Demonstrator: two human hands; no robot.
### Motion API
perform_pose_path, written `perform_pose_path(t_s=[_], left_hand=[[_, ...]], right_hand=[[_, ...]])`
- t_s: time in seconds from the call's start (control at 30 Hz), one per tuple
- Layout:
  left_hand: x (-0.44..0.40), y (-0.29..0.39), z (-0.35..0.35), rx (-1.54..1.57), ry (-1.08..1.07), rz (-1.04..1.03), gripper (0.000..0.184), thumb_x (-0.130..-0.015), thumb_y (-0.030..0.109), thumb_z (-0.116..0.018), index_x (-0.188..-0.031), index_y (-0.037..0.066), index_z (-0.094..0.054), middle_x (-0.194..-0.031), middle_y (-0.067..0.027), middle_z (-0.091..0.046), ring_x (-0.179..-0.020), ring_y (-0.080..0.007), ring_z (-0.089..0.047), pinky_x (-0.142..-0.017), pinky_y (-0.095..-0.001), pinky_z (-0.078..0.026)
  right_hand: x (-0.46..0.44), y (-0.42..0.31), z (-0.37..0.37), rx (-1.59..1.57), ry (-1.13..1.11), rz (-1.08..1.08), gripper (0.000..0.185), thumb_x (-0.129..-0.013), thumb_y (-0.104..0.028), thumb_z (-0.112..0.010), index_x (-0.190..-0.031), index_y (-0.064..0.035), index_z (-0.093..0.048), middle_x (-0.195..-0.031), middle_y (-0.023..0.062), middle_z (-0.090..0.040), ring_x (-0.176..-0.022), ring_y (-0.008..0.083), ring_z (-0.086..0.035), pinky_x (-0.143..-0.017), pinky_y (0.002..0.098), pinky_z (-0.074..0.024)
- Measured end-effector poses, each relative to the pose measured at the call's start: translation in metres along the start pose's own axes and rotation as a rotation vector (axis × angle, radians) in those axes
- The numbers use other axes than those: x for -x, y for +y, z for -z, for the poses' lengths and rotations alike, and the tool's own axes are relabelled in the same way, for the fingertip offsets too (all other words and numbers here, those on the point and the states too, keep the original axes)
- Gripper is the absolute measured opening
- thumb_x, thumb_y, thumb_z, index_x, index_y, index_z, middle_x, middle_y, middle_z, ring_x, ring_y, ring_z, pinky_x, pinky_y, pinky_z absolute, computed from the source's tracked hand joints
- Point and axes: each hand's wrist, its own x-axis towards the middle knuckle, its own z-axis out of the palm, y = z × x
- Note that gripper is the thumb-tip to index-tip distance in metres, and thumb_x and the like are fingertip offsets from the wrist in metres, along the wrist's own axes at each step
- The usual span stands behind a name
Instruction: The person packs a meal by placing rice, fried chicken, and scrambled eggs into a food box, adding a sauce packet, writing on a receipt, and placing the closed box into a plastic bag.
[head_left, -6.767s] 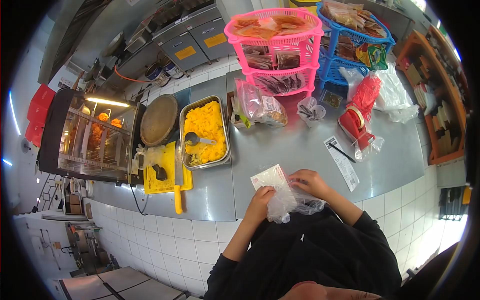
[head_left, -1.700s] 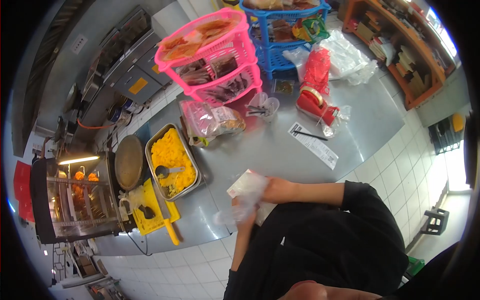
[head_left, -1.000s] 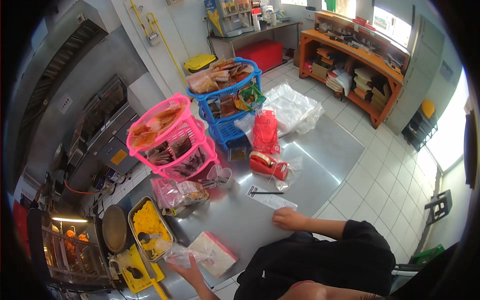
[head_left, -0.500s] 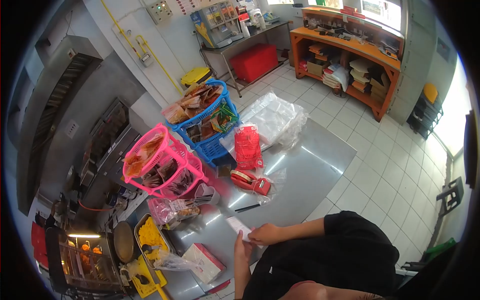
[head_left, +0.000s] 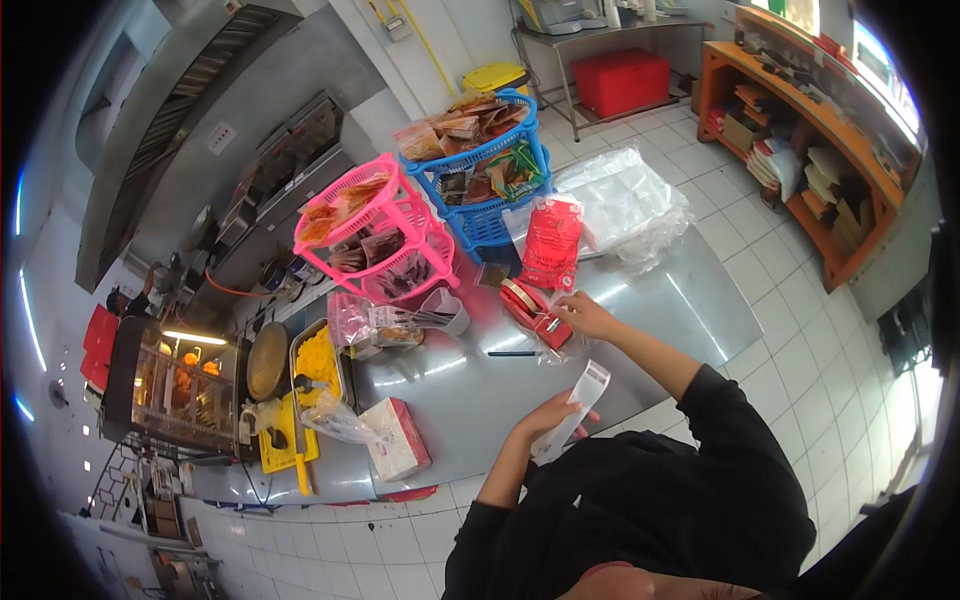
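Observation:
A white paper slip (head_left: 588, 388), long and narrow like a receipt, is held in my left hand (head_left: 550, 418), with the thumb and fingers closed around its lower part. My right hand (head_left: 586, 316) reaches across the steel table to the cutter end of a red tape dispenser (head_left: 524, 304). Its fingertips are pinched together there; what is between them is too small to make out. Just behind the dispenser lies a red printed plastic packet (head_left: 552, 240). A thin dark pen-like stick (head_left: 511, 353) rests on the table left of my right hand.
Pink (head_left: 345, 205) and blue (head_left: 480, 225) tiered baskets of packets stand at the back of the table (head_left: 690, 310). Clear plastic bags (head_left: 625, 205) lie at its far right. On the left are a white-and-pink box (head_left: 395, 440), a tray of yellow food (head_left: 322, 360) and a lit food warmer (head_left: 180, 390).
My right hand has left the paper slip and moved forward to the tape dispenser. The slip stays in my left hand, now tilted another way. The camera view has turned.

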Motion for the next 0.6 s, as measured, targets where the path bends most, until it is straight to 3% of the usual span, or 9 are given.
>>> perform_pose_path(t_s=[0.07,0.17,0.2,0.27,0.33,0.4,0.47,0.57,0.6], left_hand=[[-0.025,0.011,0.01,-0.009,-0.033,0.066,0.045,-0.093,0.017,-0.044,-0.135,0.007,-0.032,-0.111,-0.0173,-0.062,-0.07,-0.0227,-0.066,-0.061,-0.0328,-0.056],[-0.05,0.021,0.025,-0.004,-0.134,0.177,0.047,-0.091,0.015,-0.047,-0.134,0.005,-0.032,-0.111,-0.018,-0.063,-0.069,-0.0229,-0.067,-0.061,-0.0327,-0.057],[-0.055,0.025,0.03,0.006,-0.188,0.212,0.05,-0.09,0.015,-0.05,-0.134,0.003,-0.03,-0.11,-0.0185,-0.063,-0.069,-0.023,-0.067,-0.062,-0.033,-0.058],[-0.055,0.04,0.034,-0.011,-0.152,0.188,0.048,-0.089,0.015,-0.051,-0.132,0.003,-0.033,-0.109,-0.0192,-0.064,-0.067,-0.023,-0.067,-0.061,-0.0331,-0.058],[-0.058,0.051,0.037,-0.008,-0.19,0.149,0.042,-0.089,0.017,-0.056,-0.125,0.001,-0.044,-0.106,-0.02,-0.065,-0.065,-0.0226,-0.068,-0.057,-0.0321,-0.058],[-0.053,0.069,0.026,-0.011,-0.175,0.161,0.04,-0.089,0.018,-0.057,-0.124,0.001,-0.046,-0.108,-0.0192,-0.064,-0.066,-0.0223,-0.068,-0.057,-0.0316,-0.057],[-0.051,0.073,0.016,0.02,-0.218,0.095,0.042,-0.09,0.02,-0.059,-0.124,0.001,-0.047,-0.114,-0.0163,-0.063,-0.067,-0.0217,-0.068,-0.057,-0.0304,-0.057],[-0.053,0.06,0.0,0.062,-0.195,0.102,0.051,-0.087,0.017,-0.062,-0.13,-0.001,-0.042,-0.12,-0.0158,-0.06,-0.088,-0.0247,-0.067,-0.069,-0.0345,-0.058],[-0.055,0.052,-0.002,0.059,-0.2,0.117,0.051,-0.087,0.017,-0.062,-0.13,-0.001,-0.042,-0.12,-0.0158,-0.06,-0.088,-0.0247,-0.067,-0.069,-0.0345,-0.058]], right_hand=[[-0.02,0.014,-0.022,-0.076,-0.321,-0.206,0.027,-0.085,-0.031,-0.063,-0.091,-0.005,-0.071,-0.078,0.0158,-0.064,-0.076,0.0252,-0.06,-0.08,0.0353,-0.047],[-0.013,0.011,-0.033,-0.313,-0.271,-0.136,0.027,-0.084,-0.031,-0.063,-0.088,-0.0052,-0.072,-0.071,0.018,-0.064,-0.069,0.025,-0.059,-0.076,0.0353,-0.0472],[0.005,-0.018,-0.009,-0.118,-0.191,-0.035,0.02,-0.082,-0.024,-0.065,-0.086,-0.0058,-0.072,-0.077,0.0153,-0.063,-0.074,0.0245,-0.058,-0.074,0.0353,-0.046],[0.065,-0.037,0.022,-0.101,0.01,0.068,0.014,-0.08,-0.019,-0.067,-0.08,-0.0056,-0.071,-0.082,0.0122,-0.059,-0.078,0.024,-0.058,-0.073,0.036,-0.0442],[0.128,-0.03,0.052,-0.157,-0.061,0.0,0.015,-0.082,-0.02,-0.067,-0.076,-0.006,-0.07,-0.085,0.0086,-0.053,-0.08,0.0202,-0.056,-0.072,0.0332,-0.043],[0.167,-0.031,0.069,-0.241,-0.123,-0.299,0.018,-0.085,-0.021,-0.066,-0.078,-0.0056,-0.07,-0.082,0.0063,-0.052,-0.077,0.016,-0.053,-0.07,0.0299,-0.0422],[0.194,0.004,0.062,-0.263,-0.106,-0.371,0.02,-0.086,-0.022,-0.065,-0.078,-0.0052,-0.07,-0.082,0.0052,-0.053,-0.076,0.0145,-0.053,-0.07,0.0286,-0.0418],[0.199,0.036,0.062,-0.326,-0.128,-0.448,0.022,-0.087,-0.023,-0.064,-0.078,-0.0044,-0.07,-0.081,0.0042,-0.054,-0.076,0.0129,-0.052,-0.069,0.0273,-0.0415],[0.201,0.041,0.063,-0.368,-0.167,-0.456,0.022,-0.088,-0.023,-0.064,-0.078,-0.0039,-0.07,-0.081,0.0045,-0.055,-0.076,0.0127,-0.052,-0.068,0.0273,-0.0416]])
